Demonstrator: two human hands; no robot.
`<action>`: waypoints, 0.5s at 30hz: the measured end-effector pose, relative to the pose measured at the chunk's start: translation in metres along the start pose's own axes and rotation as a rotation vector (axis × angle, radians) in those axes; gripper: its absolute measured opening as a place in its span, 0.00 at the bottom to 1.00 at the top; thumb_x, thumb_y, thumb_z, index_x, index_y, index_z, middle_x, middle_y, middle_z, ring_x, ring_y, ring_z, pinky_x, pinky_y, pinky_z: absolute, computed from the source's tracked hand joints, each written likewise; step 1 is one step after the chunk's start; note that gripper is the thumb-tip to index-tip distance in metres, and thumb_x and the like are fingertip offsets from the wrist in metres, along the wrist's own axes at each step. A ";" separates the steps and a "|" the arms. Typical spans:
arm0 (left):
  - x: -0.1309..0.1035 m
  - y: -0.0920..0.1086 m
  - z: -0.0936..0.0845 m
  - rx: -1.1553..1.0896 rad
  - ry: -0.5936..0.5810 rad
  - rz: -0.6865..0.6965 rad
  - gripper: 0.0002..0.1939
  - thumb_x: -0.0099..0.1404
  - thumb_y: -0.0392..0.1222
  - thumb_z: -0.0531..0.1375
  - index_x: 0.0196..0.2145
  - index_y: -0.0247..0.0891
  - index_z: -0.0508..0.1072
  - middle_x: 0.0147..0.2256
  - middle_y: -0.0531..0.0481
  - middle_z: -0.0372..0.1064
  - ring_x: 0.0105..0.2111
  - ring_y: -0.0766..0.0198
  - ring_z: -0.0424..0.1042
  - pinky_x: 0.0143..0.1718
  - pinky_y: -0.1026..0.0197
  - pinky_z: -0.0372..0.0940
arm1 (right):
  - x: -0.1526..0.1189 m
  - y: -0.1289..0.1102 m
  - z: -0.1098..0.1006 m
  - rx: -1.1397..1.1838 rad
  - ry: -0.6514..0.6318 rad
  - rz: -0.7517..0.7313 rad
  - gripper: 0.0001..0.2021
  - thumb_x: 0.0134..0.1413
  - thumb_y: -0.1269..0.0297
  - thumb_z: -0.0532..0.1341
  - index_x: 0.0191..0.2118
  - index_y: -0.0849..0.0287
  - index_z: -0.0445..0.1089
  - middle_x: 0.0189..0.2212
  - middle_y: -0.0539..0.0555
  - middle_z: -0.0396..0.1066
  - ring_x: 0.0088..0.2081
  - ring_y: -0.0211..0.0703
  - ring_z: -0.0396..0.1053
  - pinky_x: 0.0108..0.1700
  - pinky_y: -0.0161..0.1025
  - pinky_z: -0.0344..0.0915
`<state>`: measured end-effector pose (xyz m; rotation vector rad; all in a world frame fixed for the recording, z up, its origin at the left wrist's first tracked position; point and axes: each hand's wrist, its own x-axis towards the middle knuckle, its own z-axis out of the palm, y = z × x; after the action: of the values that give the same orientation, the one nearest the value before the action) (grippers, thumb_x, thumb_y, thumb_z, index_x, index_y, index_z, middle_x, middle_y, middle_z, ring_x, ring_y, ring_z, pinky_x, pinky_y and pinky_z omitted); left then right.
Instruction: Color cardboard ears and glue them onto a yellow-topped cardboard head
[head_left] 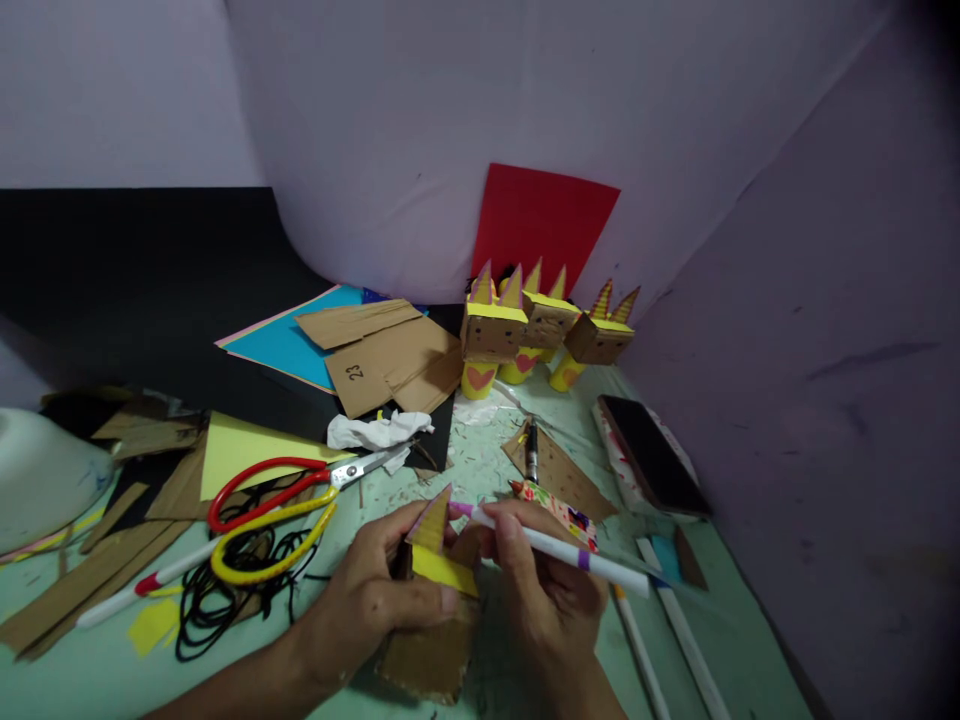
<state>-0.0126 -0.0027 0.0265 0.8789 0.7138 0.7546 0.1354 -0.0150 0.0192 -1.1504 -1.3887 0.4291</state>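
My left hand (375, 590) is wrapped round a small cardboard box (427, 655) with a yellow paper strip (444, 572) across its top. A pointed cardboard ear (430, 522) with a purple edge stands up from the box. In my right hand (544, 590) is a white marker (559, 548) with a purple band, pinched between thumb and fingers. Its purple tip end is beside the ear, near the top; whether it touches is too small to tell. A second ear is partly hidden by my right fingers.
Red-and-yellow scissors (349, 470) lie over black cord (240, 590) at left, near cardboard strips (97, 575). Several box-headed figures (495, 335) stand at the back. A phone (652, 455) and white markers (686, 640) lie at right.
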 end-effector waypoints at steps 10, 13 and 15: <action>0.001 -0.005 -0.004 0.002 0.109 -0.065 0.31 0.41 0.38 0.68 0.46 0.37 0.69 0.37 0.49 0.73 0.39 0.55 0.68 0.39 0.59 0.61 | -0.006 -0.003 0.002 0.070 -0.027 0.164 0.10 0.54 0.65 0.58 0.25 0.58 0.72 0.17 0.48 0.68 0.20 0.37 0.66 0.25 0.33 0.63; 0.000 -0.004 -0.003 0.014 0.070 -0.042 0.28 0.43 0.38 0.67 0.44 0.36 0.70 0.35 0.49 0.72 0.38 0.56 0.68 0.37 0.60 0.60 | -0.004 -0.003 0.000 0.052 -0.018 0.104 0.10 0.55 0.66 0.58 0.25 0.58 0.73 0.18 0.50 0.70 0.21 0.37 0.66 0.24 0.33 0.62; 0.000 -0.003 -0.002 0.013 0.031 -0.019 0.25 0.44 0.38 0.67 0.43 0.35 0.70 0.35 0.50 0.71 0.37 0.57 0.68 0.37 0.60 0.60 | -0.003 -0.002 -0.001 0.028 -0.030 0.032 0.10 0.55 0.67 0.57 0.26 0.58 0.73 0.20 0.51 0.72 0.22 0.38 0.68 0.25 0.33 0.63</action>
<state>-0.0134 -0.0030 0.0227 0.8730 0.7545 0.7482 0.1351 -0.0188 0.0192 -1.1484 -1.3876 0.4885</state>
